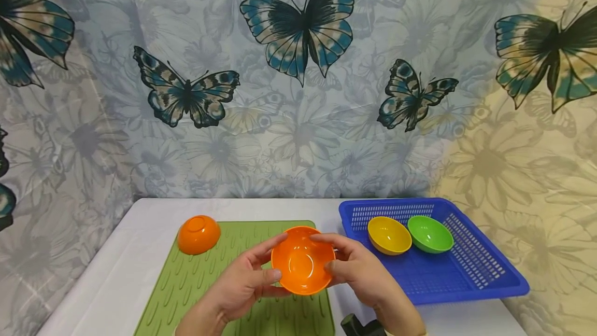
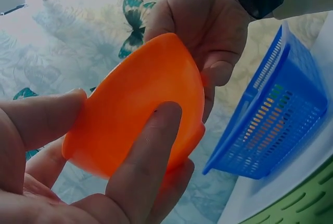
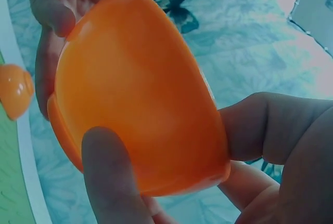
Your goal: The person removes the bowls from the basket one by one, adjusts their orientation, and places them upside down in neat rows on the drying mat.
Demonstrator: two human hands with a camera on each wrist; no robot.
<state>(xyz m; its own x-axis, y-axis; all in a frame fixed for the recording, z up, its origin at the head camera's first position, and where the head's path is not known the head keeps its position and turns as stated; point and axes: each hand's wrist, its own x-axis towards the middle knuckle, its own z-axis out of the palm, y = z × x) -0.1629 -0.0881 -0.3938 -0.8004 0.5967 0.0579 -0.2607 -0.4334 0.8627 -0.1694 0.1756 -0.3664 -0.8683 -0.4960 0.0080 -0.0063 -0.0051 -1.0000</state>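
Between both hands an orange bowl (image 1: pixel 304 263) is held up over the green mat, its hollow turned toward the head camera. My left hand (image 1: pixel 242 279) grips its left side, thumb at the rim and fingers behind. On the opposite side my right hand (image 1: pixel 361 271) pinches the rim in the same way. Both wrist views show the bowl's smooth outer wall (image 2: pixel 140 104) with fingers pressed along it. A second orange bowl (image 1: pixel 198 235) lies upside down on the mat's far left corner; the right wrist view catches it at the left edge.
The green ribbed mat (image 1: pixel 172 294) lies on a white table (image 1: pixel 102 268). To the right stands a blue basket (image 1: pixel 503 279) with a yellow bowl (image 1: pixel 389 236) and a green bowl (image 1: pixel 430 234) inside. A butterfly-print cloth (image 1: pixel 298 144) hangs behind.
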